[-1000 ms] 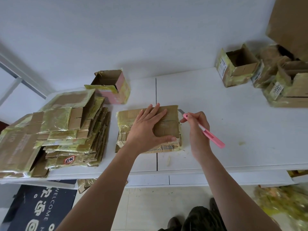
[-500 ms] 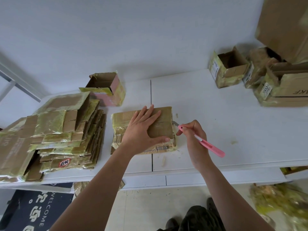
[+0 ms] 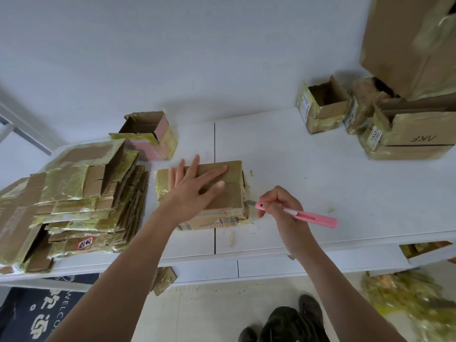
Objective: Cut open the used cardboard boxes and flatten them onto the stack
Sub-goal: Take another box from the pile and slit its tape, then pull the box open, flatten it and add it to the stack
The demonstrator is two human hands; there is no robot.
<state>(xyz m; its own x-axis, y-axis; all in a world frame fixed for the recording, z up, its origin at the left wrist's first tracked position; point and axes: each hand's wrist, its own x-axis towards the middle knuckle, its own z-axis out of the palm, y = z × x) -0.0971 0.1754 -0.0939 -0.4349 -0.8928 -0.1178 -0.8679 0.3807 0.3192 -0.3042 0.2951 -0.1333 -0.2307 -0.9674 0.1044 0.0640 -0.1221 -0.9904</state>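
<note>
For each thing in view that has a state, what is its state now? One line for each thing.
box under the left hand: closed, taped, lying flat on the table.
left hand: fingers straight, pressing on that box.
right hand: grips the pink cutter.
pink cutter: blade out, at the box's right edge.
stack: flattened boxes, piled.
pink-sided box: open, upright.
small box: open, upright.

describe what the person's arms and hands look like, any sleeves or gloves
Both arms are bare all the way to the frame's lower edge, with no sleeves in view. The left hand and right hand wear no gloves, and no rings, watch or wristbands show.
</note>
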